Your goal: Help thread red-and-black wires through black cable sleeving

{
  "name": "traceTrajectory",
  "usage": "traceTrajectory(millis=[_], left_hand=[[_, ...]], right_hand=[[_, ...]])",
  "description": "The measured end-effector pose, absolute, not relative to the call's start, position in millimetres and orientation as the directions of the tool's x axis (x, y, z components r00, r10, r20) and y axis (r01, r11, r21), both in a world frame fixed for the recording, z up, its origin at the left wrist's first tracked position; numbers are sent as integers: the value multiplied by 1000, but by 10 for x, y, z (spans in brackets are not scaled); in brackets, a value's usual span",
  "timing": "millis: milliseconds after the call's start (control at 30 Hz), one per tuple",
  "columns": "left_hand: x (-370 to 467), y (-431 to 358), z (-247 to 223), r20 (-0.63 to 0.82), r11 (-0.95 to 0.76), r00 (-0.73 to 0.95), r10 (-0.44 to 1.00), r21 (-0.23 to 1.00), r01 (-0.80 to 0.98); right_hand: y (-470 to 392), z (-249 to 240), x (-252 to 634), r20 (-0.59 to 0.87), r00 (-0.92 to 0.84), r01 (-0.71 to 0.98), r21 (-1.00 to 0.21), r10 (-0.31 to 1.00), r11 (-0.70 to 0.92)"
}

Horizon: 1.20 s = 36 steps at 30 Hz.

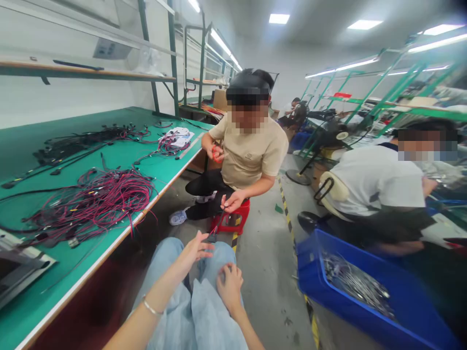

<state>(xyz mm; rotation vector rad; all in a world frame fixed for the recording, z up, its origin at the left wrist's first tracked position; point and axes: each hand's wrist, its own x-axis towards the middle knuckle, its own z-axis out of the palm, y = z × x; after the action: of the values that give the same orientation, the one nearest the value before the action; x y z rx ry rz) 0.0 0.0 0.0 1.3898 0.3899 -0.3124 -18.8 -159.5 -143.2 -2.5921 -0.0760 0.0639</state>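
Observation:
My left hand (197, 250) reaches out over my knees, palm partly turned and fingers spread. Close to its fingertips hangs a dark connector (212, 238) on a short wire lead (219, 223); I cannot tell whether they touch. The upper end of that lead is in the hand (233, 200) of a co-worker seated facing me. In the co-worker's other hand is a red-handled tool (218, 154), its kind not clear. My right hand (229, 284) rests on my right knee with loosely bent fingers and nothing in it.
To the left, a green-topped workbench (175, 171) bears a heap of red and black wire harnesses (120, 194) and black cables (83, 143). On the right stands a blue bin (310, 262) holding cables. Another person (372, 180) sits beyond it. The co-worker sits on a red stool (242, 216).

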Motion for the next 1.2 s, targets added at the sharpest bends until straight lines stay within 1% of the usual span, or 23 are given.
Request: traceTrajectory(millis=[67,233,400,533,633,700,733,800,833,867,900,933,1000,1067,1200], left_hand=[[115,-89,12,-432,172,902,-27,886,430],[194,-214,-98,-332,146,943,-26,932,332],[6,-226,-188,-348,81,936,-51,933,351],[-96,-240,-183,-370,-57,924,-98,929,366],[-146,-220,-254,-368,-269,919,-138,907,323],[-232,-140,-390,-354,-423,924,-141,866,267],[-296,-74,-488,-352,-514,928,-121,822,245],[-451,101,-731,-356,-693,934,-34,682,235],[-531,198,-864,-384,-865,922,49,445,231],[-604,289,-994,-405,-938,910,92,271,216],[-668,368,-1110,-385,-965,918,93,192,178],[-719,430,-1207,-360,-978,929,86,146,147],[-782,496,-1329,-294,-980,954,56,169,109],[-796,501,-1375,-238,-973,969,67,201,116],[-778,469,-1410,-175,-963,977,120,219,158]], right_hand=[[-1591,-1442,-187,-21,998,44,-533,66,-845],[-1594,-1454,-187,-5,998,45,-558,58,-829],[-1595,-1475,-184,1,998,49,-556,58,-830],[-1589,-1458,-177,-11,998,47,-548,63,-835],[-1586,-1414,-193,-12,998,50,-518,66,-854],[-1575,-1382,-222,2,996,81,-460,91,-884],[-1562,-1371,-240,6,991,125,-424,135,-897],[-1511,-1368,-278,-37,953,267,-358,300,-895],[-1471,-1378,-294,-89,915,344,-338,393,-876],[-1423,-1393,-308,-150,863,415,-330,481,-848],[-1366,-1413,-319,-212,807,473,-326,551,-819],[-1303,-1433,-329,-267,756,515,-321,597,-795],[-1173,-1464,-349,-344,688,561,-306,639,-769],[-1068,-1469,-367,-380,675,556,-302,632,-775],[-1024,-1433,-373,-345,719,496,-353,603,-793]])
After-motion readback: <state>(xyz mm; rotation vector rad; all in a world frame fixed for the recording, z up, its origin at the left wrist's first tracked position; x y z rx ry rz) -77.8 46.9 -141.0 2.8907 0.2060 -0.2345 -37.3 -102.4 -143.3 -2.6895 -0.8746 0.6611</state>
